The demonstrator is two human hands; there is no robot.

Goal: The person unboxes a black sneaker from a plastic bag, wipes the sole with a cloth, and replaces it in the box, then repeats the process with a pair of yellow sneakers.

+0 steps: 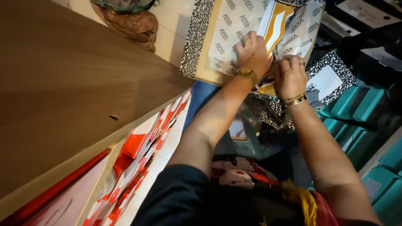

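Note:
An open shoe box (197, 42) with a black-and-white speckled pattern lies ahead of me, lined with white printed tissue paper (234, 25). A white and orange shoe (274, 21) rests in the paper. My left hand (252, 52), wearing a gold watch, presses on the tissue beside the shoe. My right hand (289, 75), with gold bracelets and a ring, grips the paper and shoe at the box's near edge. What the fingers pinch is partly hidden.
A wooden shelf top (71, 83) fills the left side, with red-and-white boxes (138, 155) stacked below it. Teal boxes (356, 109) stand at the right. A speckled box lid (331, 71) lies under my right hand. A brown bag (132, 25) sits on the tiled floor.

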